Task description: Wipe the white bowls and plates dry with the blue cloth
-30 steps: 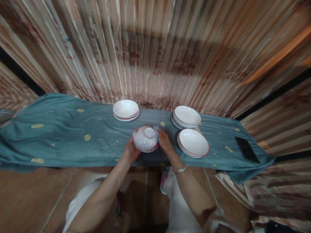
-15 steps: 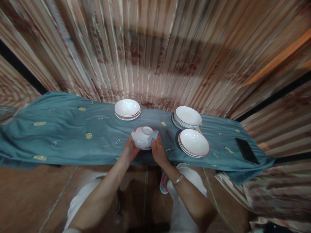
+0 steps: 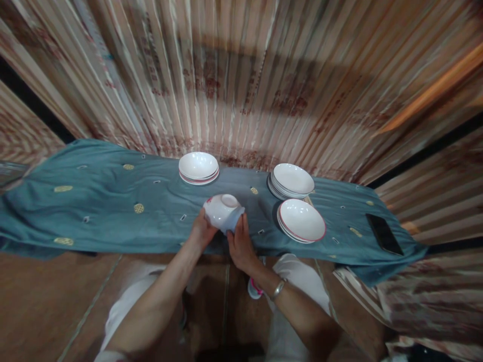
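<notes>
A white bowl (image 3: 219, 208) with red decoration is tilted with its foot ring upward, above the front part of the table. My left hand (image 3: 204, 229) is closed round the bowl's left rim. On its right side, my right hand (image 3: 240, 244) presses a light blue cloth (image 3: 234, 220) against the outer wall, fingers closed on the cloth. Behind it stands a stack of white bowls (image 3: 198, 166). To the right are a taller stack of white dishes (image 3: 293, 178) with dark rims and a stack of red-rimmed dishes (image 3: 302, 221).
A green-blue patterned cloth (image 3: 109, 201) covers the long table. Near its right end lies a black phone (image 3: 384, 234). A pleated curtain (image 3: 234, 85) hangs close behind the table, and dark poles (image 3: 433, 146) stand at the sides.
My right hand has slid the cloth down and toward the front along the bowl's outside. The bowl has tilted slightly; my left hand keeps its grip.
</notes>
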`<state>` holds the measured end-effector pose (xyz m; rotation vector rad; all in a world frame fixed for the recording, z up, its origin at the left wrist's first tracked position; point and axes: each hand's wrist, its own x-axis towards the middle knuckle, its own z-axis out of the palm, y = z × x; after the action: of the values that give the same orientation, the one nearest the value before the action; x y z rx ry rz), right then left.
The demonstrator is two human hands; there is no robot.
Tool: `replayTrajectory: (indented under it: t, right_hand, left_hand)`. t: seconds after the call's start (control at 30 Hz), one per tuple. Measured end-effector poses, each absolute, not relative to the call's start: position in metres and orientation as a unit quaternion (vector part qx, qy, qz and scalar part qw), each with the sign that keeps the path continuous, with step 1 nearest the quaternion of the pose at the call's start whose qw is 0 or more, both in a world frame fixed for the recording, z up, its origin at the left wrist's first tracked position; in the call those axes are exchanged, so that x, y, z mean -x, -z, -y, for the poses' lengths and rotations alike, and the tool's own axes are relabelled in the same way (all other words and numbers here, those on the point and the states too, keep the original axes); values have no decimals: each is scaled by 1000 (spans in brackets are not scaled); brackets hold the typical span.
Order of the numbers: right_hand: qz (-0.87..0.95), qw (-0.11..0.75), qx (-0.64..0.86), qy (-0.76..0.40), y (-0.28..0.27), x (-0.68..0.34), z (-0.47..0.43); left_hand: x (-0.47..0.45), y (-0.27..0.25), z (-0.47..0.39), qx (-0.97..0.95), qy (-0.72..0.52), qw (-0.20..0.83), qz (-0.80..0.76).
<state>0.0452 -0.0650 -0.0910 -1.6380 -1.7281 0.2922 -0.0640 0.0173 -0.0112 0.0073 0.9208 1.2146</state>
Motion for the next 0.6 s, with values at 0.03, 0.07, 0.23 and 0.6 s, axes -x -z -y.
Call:
replayTrajectory:
  t: [0.03,0.07,0.23,0.6]
  right_hand:
    - [681,355,633,-100,90,-44,67]
    - [690,346,629,-87,88,-43,70]
    - [734,279,618,-24,73,-36,77]
    - [793,245,555,45,44,-32,67]
  left_hand:
    - [64,12,-18,-5,-553,726,-409]
    - [64,14,-18,-7,-557,729,-398]
    - [65,21,-19,-5,-560,743,-368]
    - [59,0,-5,-46,-537,740,-402]
